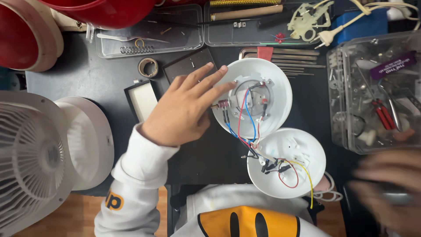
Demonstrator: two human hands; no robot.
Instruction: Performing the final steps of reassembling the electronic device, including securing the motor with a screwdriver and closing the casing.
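Looking down from the head camera, the person is working at a dark table [87, 74] crowded with parts. Two round white plastic shells are lying open side by side: the upper shell [280, 83] is showing a grey motor plate and a small switch, and the lower shell [307, 149] is sitting just below and to the right of it. Red, blue, black and yellow wires [245, 131] are running between the two.

The left hand [186, 109] is resting on the upper shell's left rim, fingers spread flat and loosely open, fingertips [221, 70] touching the white edge; it is not gripping anything.

The right hand [388, 188] is blurring at the lower right corner, near a grey object; whether it is holding that object cannot be told.

One white fan grille [30, 158] is lying at the far left. Three clear plastic boxes are standing around the work: two along the top edge [149, 33] and one at the right [372, 92], filled with small hardware and red-handled pliers. One small tape ring [148, 67] is lying near the left hand.
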